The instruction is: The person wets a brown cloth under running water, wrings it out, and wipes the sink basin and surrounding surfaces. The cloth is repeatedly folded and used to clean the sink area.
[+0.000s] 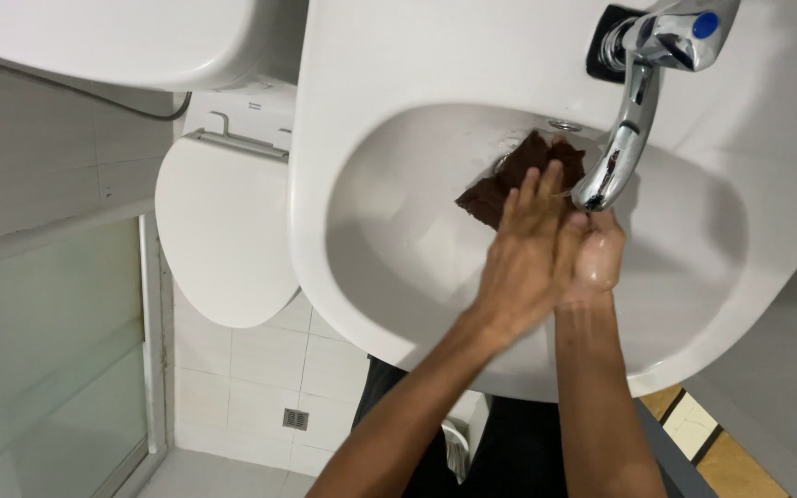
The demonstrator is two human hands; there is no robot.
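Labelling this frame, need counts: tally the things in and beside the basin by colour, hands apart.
White: 3 - sink, toilet lid, cistern
Chrome: 1 - tap
Dark brown: 1 - cloth, lying in the sink by the drain
Hands: 2 - left hand and right hand, pressed together under the tap, wet
Total: 7
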